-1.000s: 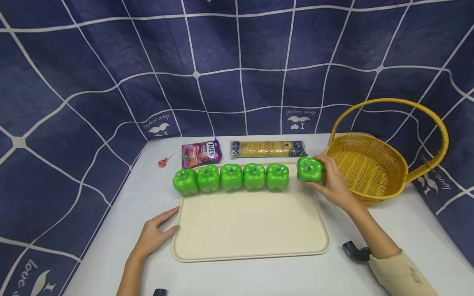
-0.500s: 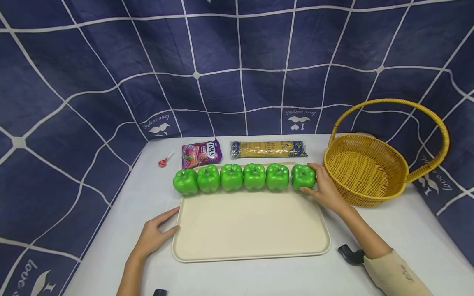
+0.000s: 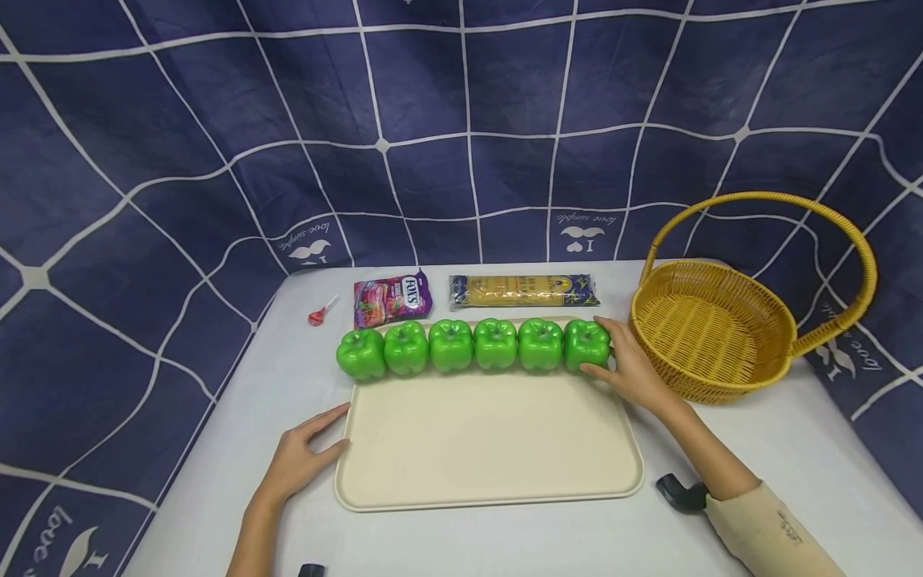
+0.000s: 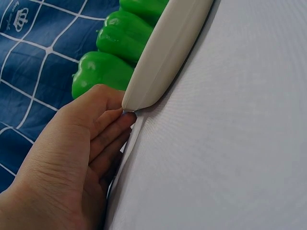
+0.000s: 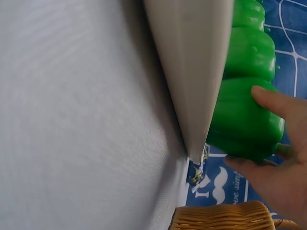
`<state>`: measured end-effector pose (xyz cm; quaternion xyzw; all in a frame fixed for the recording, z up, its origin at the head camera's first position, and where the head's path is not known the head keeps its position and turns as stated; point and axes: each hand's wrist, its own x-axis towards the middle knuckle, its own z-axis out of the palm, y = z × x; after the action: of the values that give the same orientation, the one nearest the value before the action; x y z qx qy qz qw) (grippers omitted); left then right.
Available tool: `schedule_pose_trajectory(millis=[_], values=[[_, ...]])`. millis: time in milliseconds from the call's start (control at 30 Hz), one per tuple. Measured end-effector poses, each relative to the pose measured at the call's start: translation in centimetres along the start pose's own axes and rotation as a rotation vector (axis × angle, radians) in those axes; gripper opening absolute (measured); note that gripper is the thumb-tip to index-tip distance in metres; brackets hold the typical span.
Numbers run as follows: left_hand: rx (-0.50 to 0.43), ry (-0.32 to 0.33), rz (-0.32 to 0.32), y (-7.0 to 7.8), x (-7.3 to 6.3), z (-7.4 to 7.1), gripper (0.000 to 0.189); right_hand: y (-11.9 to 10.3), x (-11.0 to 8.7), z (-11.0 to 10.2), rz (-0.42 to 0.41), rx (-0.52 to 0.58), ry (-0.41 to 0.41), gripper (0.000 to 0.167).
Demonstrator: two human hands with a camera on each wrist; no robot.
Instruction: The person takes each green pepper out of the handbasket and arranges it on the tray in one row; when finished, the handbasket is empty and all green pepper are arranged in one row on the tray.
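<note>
Several green bell peppers (image 3: 451, 346) stand in a row along the far edge of a cream tray (image 3: 490, 441). At the right end of that row, my right hand (image 3: 634, 367) holds the last bell pepper (image 3: 586, 345) between thumb and fingers. That pepper stands close against its neighbour; in the right wrist view my thumb lies across the green side of the held pepper (image 5: 247, 120). My left hand (image 3: 303, 453) rests beside the tray's left edge, touching it with relaxed, spread fingers. In the left wrist view, the left hand (image 4: 72, 143) meets the tray's rim (image 4: 165, 55).
A yellow wicker basket (image 3: 782, 353) with a tall handle stands right of the tray. Behind the peppers lie a purple sweets bag (image 3: 392, 300) and a pack of noodles (image 3: 522, 291). A red lollipop (image 3: 317, 316) lies at the left. Blue checked cloth (image 3: 505, 176) surrounds the white table.
My right hand has brought the last bell pepper left and nearer, from above the tray's far right corner to the row's end beside its neighbour. The left hand has stayed still.
</note>
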<state>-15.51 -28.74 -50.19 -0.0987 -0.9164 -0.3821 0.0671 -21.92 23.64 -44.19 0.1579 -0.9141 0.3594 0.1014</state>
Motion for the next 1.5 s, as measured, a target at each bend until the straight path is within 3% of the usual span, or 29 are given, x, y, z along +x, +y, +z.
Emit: schedule_pose_trajectory(millis=[1133, 1500], values=[[-0.039, -0.009, -0.016, 0.1, -0.1, 0.0, 0.053, 0.3, -0.2, -0.2, -0.043, -0.023, 0.027, 0.092], [-0.023, -0.010, -0.018, 0.1, 0.0, 0.1, 0.053, -1.0, -0.5, -2.9, -0.131, -0.024, 0.108, 0.088]])
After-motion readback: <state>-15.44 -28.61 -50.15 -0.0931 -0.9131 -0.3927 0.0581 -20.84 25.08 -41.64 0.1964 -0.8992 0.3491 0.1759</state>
